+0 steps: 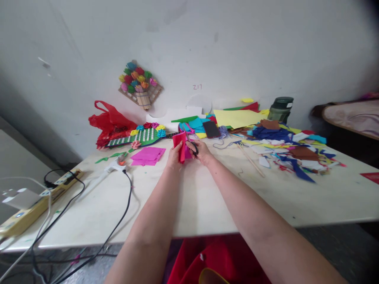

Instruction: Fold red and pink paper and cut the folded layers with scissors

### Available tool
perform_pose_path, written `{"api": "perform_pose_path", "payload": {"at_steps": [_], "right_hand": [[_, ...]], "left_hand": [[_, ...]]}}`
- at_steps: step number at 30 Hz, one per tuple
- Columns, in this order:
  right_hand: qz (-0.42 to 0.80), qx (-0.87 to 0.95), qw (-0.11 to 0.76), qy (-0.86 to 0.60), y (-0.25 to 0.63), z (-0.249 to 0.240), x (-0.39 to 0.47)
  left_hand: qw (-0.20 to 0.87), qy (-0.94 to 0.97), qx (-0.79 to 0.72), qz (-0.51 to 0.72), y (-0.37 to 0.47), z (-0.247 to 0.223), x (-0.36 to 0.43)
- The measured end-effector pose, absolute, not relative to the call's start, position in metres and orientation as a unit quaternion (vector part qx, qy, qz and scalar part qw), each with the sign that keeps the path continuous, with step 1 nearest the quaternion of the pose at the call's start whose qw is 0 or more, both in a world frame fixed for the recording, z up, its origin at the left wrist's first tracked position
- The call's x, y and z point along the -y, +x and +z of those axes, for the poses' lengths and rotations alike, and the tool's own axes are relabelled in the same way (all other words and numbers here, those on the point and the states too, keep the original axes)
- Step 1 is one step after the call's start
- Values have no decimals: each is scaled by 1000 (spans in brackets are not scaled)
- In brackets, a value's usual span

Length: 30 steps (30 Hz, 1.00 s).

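Note:
Near the middle of the table, my left hand [175, 156] grips a folded strip of bright pinkish-red paper [179, 146], held upright. Close on its right, my right hand [203, 153] is closed around the dark handles of a pair of scissors [194, 147]. The blades point up and left, beside the paper's right edge; whether they touch it cannot be made out. Magenta paper shows between the hands. More magenta sheets [148, 156] lie in a loose stack left of my left hand.
Behind lie a phone [211, 129], yellow paper [238, 118] and a green decorated board [142, 136]. A red bag [111, 122] stands back left. Paper scraps [304, 153] and a bottle [280, 109] are right; a power strip [35, 207] and cables are left. Sticks [251, 159] lie right.

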State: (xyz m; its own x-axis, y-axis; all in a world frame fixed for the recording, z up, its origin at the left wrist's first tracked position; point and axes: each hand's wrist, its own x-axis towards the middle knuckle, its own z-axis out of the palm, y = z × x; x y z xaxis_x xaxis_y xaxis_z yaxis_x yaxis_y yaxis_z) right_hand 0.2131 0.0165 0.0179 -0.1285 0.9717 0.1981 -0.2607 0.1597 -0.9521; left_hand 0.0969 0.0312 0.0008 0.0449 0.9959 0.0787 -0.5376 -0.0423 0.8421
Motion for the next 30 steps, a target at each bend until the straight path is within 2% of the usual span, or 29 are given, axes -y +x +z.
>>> {"api": "perform_pose_path", "payload": {"at_steps": [5,13,16,19,21,25,28,30], "right_hand": [[559,543,534,-328,219,18,-14],[550,550,544,-315,222,13,-17],[512,528,569,-369,222,14,-20],[418,522,569,-478,228,15,-24],[325,565,516,-556,233,16,-26],[110,647,340,-673,241,23,-23],[35,672,226,-704,244,26,-21],[27,673,182,-717,246,27,-22]], "left_hand": [[629,428,-277,587,97,0,-28],[628,429,-268,591,98,2,-28],[613,385,-292,625,99,4,-28],[576,338,-318,673,98,5,-29],[555,318,-327,696,97,5,-30],[533,297,-345,713,94,5,-31],[532,307,-348,709,93,3,-33],[533,311,-344,708,93,1,-34]]}}
